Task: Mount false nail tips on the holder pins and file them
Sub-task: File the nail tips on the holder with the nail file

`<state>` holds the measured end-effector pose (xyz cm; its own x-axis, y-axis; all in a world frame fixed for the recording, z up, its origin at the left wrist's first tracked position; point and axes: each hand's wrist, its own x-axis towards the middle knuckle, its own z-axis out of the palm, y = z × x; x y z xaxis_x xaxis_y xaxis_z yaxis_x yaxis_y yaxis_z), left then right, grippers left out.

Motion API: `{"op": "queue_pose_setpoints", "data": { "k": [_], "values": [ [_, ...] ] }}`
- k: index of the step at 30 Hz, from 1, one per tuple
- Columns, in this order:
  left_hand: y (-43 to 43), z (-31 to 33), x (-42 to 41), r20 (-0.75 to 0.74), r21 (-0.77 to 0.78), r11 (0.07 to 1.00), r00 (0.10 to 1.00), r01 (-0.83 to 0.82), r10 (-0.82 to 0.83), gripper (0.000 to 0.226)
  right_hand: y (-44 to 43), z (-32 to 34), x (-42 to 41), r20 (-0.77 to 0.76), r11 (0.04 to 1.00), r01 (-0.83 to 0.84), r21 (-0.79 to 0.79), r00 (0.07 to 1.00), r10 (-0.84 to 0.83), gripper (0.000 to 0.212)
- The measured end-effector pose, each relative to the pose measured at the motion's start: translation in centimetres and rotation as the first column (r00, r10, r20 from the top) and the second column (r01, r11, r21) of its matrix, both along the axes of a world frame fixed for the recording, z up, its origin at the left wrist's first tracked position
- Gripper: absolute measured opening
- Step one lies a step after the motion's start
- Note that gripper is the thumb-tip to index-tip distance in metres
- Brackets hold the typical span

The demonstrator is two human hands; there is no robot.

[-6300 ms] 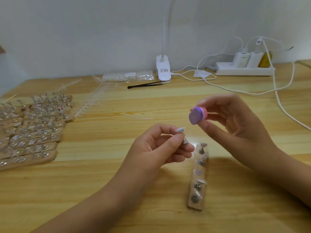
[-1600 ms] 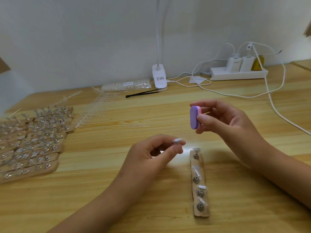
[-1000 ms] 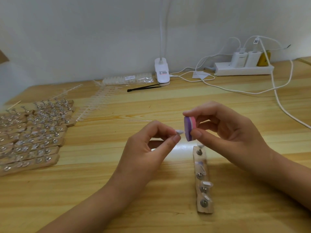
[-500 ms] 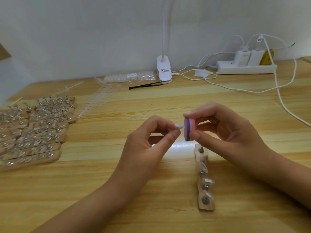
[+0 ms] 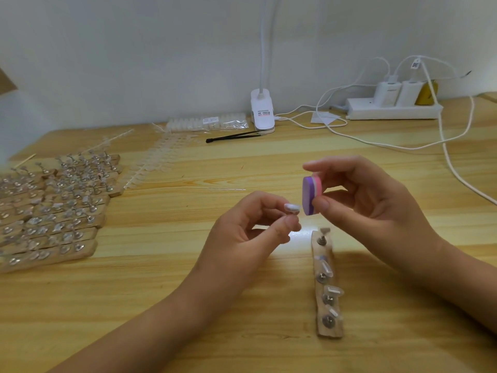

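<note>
Our left hand [image 5: 250,232] pinches a pale tip [image 5: 291,208] between thumb and forefinger, the other fingers curled beneath. Our right hand [image 5: 371,208] grips a purple and pink file [image 5: 309,196] by its edges, the purple face just beside the tip; we cannot tell whether they touch. Near us, below the file, a wooden holder [image 5: 326,313] lies on the table [image 5: 188,305] with clear tips on its pins. Far left lie many more strips [image 5: 53,211]. At the far edge are tweezers [image 5: 234,135], a lamp clip [image 5: 262,111] and a power strip [image 5: 392,111].
</note>
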<state>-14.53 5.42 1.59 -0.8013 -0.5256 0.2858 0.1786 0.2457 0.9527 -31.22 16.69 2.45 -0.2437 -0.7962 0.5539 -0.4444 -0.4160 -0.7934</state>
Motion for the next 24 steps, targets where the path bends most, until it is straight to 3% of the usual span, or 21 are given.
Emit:
{"op": "queue_pose_setpoints", "data": {
  "k": [4, 8, 10, 13, 18, 22, 24],
  "values": [
    [0.1, 0.2, 0.1, 0.014, 0.045, 0.999, 1.0, 0.017, -0.017, 0.008, 0.0, 0.1, 0.2, -0.061, 0.997, 0.051, -0.051, 0.997, -0.054, 0.028],
    [0.0, 0.3, 0.0, 0.021, 0.133, 0.991, 1.0, 0.012, -0.015, 0.008, 0.2, 0.4, -0.1, -0.433, 0.976, 0.098, -0.196, 0.884, -0.176, 0.025],
    [0.0, 0.4, 0.0, 0.02, 0.166, 0.986, 1.0, 0.016, -0.019, 0.005, 0.3, 0.4, 0.0, -0.535, 0.961, 0.07, -0.266, 0.819, -0.207, 0.023],
    [0.1, 0.4, 0.1, 0.023, 0.159, 0.987, 0.999, 0.019, -0.023, 0.008, 0.3, 0.1, 0.4, -0.581, 0.963, 0.019, -0.27, 0.794, -0.179, 0.019],
    [0.3, 0.3, 0.0, 0.012, 0.193, 0.979, 0.998, 0.06, -0.063, 0.009, 0.1, 0.3, -0.8, -0.542, 0.958, 0.167, -0.233, 0.795, -0.271, 0.021],
    [0.3, 0.3, 0.0, -0.001, 0.217, 0.973, 0.997, 0.08, -0.082, 0.014, 0.2, 0.0, 0.1, -0.559, 0.969, 0.045, -0.244, 0.81, -0.178, 0.018],
    [0.3, 0.2, 0.0, 0.004, 0.218, 0.973, 0.996, 0.081, -0.084, 0.015, 0.1, 0.1, -0.3, -0.544, 0.977, 0.079, -0.199, 0.82, -0.177, 0.018]
  ]
}}
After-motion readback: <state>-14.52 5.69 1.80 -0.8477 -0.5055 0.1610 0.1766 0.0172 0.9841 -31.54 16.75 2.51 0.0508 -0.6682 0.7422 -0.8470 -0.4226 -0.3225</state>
